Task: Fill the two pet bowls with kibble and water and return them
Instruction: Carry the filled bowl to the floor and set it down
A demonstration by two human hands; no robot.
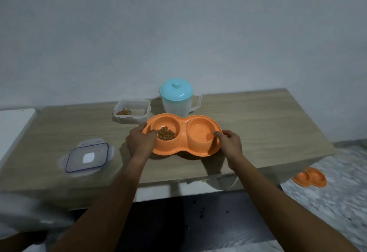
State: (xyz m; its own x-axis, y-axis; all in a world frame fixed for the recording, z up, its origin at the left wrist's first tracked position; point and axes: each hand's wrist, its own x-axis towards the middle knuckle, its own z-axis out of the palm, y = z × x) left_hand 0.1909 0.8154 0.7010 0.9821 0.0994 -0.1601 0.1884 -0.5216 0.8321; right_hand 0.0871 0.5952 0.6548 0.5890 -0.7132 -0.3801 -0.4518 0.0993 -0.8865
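An orange double pet bowl [183,148] sits on the wooden table [258,128]. Its left cup holds brown kibble [165,133]; whether the right cup [200,131] holds water I cannot tell. My left hand [142,139] grips the bowl's left end, thumb over the rim. My right hand [230,142] grips its right end, fingers curled over the edge. Behind it stand a clear kibble container [132,110] with a little kibble and a clear water pitcher [178,100] with a teal lid.
The container's clear lid [87,157] with a blue seal lies at the table's front left. A second orange double bowl [310,177] lies on the speckled floor to the right, below the table edge. A white surface [14,124] adjoins the table's left.
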